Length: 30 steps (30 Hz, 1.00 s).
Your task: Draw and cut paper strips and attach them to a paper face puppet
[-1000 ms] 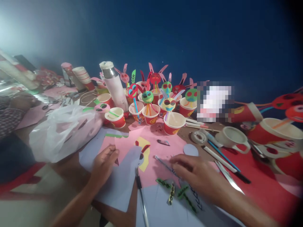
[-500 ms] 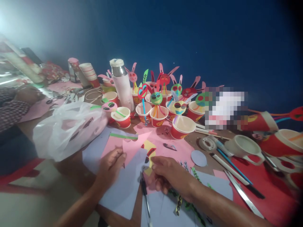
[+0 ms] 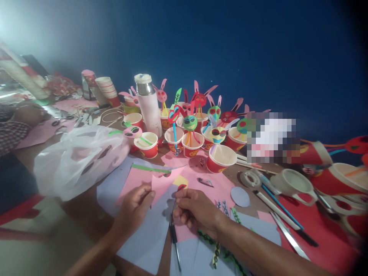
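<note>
My left hand (image 3: 136, 207) pinches a small sheet of pink paper (image 3: 161, 187) between thumb and fingers, above a pale blue sheet (image 3: 143, 245). To its right, my right hand (image 3: 198, 211) has its thumb and fingertips pressed together; whatever may lie in that pinch is too small to make out. Partly behind the right fingertips is a piece of yellow paper (image 3: 180, 179) with a red and black shape. Between the hands a black and clear pen (image 3: 174, 235) lies on the papers. Leaf-patterned green strips (image 3: 207, 237) stick out below my right forearm.
Behind the papers stand red paper cups (image 3: 146, 149) with paper animal faces on straws, and a white flask (image 3: 148, 107). A plastic bag (image 3: 77, 161) lies left. At right are a tape roll (image 3: 250, 179), a mug (image 3: 294, 184) and scissors (image 3: 287, 234). Another person's checked sleeve (image 3: 11, 132) shows far left.
My right hand has moved slightly left and up, and its fingers have closed into a pinch. The pink paper in my left hand has shifted a little. The view has tilted slightly.
</note>
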Motion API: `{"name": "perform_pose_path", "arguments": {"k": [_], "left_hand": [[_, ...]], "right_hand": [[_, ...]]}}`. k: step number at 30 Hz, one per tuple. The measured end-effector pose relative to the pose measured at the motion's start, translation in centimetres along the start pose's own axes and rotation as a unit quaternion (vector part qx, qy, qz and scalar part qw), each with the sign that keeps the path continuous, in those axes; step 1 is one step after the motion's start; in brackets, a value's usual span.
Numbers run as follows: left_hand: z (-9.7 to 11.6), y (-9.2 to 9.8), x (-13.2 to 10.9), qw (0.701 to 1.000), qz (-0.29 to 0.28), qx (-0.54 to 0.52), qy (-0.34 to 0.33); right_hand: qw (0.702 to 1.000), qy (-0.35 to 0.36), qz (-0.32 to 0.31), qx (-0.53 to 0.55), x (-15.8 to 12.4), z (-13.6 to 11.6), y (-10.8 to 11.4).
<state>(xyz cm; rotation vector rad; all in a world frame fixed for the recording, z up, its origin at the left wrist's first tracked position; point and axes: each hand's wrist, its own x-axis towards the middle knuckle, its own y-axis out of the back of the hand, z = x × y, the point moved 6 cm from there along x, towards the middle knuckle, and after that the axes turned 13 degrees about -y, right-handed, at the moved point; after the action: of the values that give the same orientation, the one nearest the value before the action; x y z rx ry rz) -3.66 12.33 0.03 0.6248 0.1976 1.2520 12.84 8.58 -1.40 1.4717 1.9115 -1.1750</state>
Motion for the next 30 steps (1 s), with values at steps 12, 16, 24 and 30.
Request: {"name": "perform_pose_path", "arguments": {"k": [12, 16, 24, 30], "left_hand": [[0.4, 0.2, -0.1, 1.0, -0.005, 0.022, -0.019], [0.5, 0.2, -0.2, 0.999, -0.005, 0.021, -0.025], [0.4, -0.2, -0.2, 1.0, -0.011, 0.01, -0.026], [0.5, -0.2, -0.3, 1.0, -0.011, 0.021, -0.017]], "right_hand": [[1.0, -0.012, 0.006, -0.017, -2.8, 0.0, 0.0], [1.0, -0.023, 0.0, 0.022, -2.5, 0.5, -0.7], [0.997, -0.011, -0.015, 0.074, -0.4, 1.1, -0.8], [0.999, -0.013, -0.029, 0.024, -0.6, 0.9, -1.0]]}}
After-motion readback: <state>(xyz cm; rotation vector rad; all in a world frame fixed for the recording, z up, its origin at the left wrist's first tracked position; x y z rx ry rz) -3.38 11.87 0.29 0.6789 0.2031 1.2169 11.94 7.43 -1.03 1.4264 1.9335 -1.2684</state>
